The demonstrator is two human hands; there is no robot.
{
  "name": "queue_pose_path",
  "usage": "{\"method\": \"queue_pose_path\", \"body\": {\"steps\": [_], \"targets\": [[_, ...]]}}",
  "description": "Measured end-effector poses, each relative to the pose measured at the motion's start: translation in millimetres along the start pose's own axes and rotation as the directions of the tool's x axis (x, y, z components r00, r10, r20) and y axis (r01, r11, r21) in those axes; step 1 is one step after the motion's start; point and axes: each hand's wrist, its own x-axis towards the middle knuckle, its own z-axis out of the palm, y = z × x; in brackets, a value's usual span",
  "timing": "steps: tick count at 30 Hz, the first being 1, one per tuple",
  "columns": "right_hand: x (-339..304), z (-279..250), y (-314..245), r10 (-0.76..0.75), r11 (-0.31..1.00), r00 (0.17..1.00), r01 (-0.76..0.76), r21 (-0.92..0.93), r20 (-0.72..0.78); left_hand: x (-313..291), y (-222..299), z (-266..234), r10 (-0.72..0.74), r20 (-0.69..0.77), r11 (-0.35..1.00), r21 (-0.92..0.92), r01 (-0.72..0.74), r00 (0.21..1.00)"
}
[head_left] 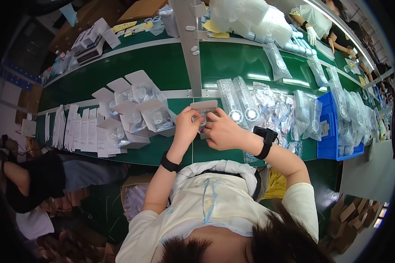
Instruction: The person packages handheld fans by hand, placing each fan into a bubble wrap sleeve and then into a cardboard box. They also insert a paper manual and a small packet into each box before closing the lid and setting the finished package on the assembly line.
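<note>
A small white carton (204, 105) stands at the table's front edge with its lid flap up. My left hand (187, 127) is closed at its left side, thumb and fingertips at the opening. My right hand (223, 132) curls over the right side, fingers bent at the same opening. The fingers mostly hide the carton's inside, where a bit of clear wrapping shows. Left of my hands stand several open white cartons (155, 116) with plastic-wrapped items inside. To the right lie bubble-wrapped pouches with round white discs (237, 115) and a heap of small clear bags (272, 107).
Flat folded white cartons (81, 131) line the table's left. A blue bin (331, 131) of wrapped pouches stands right. A metal post (189, 57) rises behind my hands. A co-worker's gloved hand (312, 35) is at the far right; another person sits at left.
</note>
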Motion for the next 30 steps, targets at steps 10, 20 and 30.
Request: {"method": "queue_pose_path", "body": {"steps": [10, 20, 30], "targets": [[-23.2, 25.4, 8.1, 0.126, 0.983, 0.926, -0.164, -0.079, -0.357, -6.8, 5.5, 3.7, -0.019, -0.023, 0.997, -0.075, 0.017, 1.000], [-37.2, 53.9, 20.9, 0.479, 0.784, 0.776, -0.167, 0.597, -0.411, -17.1, 0.6, -0.6, -0.025, -0.127, 0.991, -0.133, 0.008, 0.992], [6.0, 152.9, 26.5, 0.665, 0.003, 0.732, -0.200, 0.980, 0.147, -70.7, -40.9, -192.3, 0.035, -0.771, 0.984, 0.138, 0.113, 0.636]]}}
